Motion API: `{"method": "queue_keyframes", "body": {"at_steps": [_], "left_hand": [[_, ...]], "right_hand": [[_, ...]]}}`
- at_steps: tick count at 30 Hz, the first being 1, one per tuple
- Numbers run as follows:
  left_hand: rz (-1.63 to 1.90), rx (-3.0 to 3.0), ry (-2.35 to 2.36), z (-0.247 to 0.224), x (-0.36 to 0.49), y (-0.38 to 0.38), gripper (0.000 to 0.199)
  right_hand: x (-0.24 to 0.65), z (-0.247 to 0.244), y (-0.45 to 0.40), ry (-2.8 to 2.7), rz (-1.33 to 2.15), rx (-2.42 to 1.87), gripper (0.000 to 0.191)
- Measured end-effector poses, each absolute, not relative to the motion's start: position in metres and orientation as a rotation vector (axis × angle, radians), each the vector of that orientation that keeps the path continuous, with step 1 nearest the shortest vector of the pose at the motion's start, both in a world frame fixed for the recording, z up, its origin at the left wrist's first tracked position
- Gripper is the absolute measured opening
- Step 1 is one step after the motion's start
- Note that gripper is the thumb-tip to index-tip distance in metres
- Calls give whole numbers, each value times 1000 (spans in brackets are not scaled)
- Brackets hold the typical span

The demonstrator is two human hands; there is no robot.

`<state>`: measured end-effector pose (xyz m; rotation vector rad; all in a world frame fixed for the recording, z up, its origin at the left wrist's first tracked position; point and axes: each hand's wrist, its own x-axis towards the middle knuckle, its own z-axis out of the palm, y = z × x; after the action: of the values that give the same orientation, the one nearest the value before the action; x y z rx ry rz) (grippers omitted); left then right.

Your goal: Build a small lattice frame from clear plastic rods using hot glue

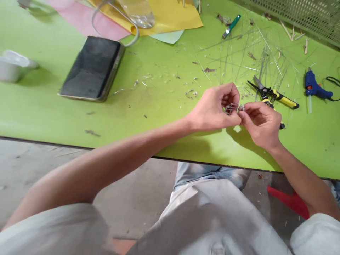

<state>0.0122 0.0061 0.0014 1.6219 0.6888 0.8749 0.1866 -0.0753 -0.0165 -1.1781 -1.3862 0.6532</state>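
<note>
Between my two hands is a small bent-wire piece (232,107), thin and silvery, with loops on its left part and a tighter twisted bit at its right end. My left hand (216,108) is closed round the looped part, thumb below and fingers curled above. The thumb and forefinger of my right hand (261,122) pinch the twisted end. Both hands are just over the green table (170,117), near its front edge. Just behind my right hand lie yellow-and-black snips (273,94), partly hidden by it.
Thin wires (255,53) and scraps are strewn behind my hands. A blue glue gun (317,85) lies at the right, a green cutter knife (232,26) farther back. On the left are a dark tablet-like device (91,67) and a white cup (13,67). A perforated basket (300,17) borders the back right.
</note>
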Motion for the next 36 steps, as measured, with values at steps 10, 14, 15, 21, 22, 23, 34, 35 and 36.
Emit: {"method": "queue_keyframes", "body": {"at_steps": [10, 14, 15, 21, 22, 23, 34, 35, 36], "left_hand": [[903, 1724, 742, 3, 10, 2, 27], [925, 1728, 731, 1, 10, 3, 34], [931, 1726, 726, 1, 10, 3, 35], [950, 1635, 695, 2, 10, 4, 35], [927, 1602, 695, 2, 11, 5, 32], [894, 1563, 696, 1, 12, 5, 29], [679, 1452, 765, 2, 13, 14, 23], [683, 1456, 770, 2, 13, 14, 23], [688, 1461, 775, 1, 13, 14, 23]], "right_hand": [[186, -19, -74, -1376, 624, -1187, 24], [187, -19, -74, -1365, 633, -1187, 26], [187, -20, -73, -1360, 640, -1182, 26], [186, -20, -73, -1328, 646, -1177, 32], [186, -20, -73, -1327, 648, -1189, 35], [186, -20, -73, -1328, 653, -1201, 37], [187, -22, -71, -1382, 658, -1232, 41], [187, -22, -71, -1389, 659, -1231, 40], [187, -23, -71, -1396, 660, -1230, 38]]}}
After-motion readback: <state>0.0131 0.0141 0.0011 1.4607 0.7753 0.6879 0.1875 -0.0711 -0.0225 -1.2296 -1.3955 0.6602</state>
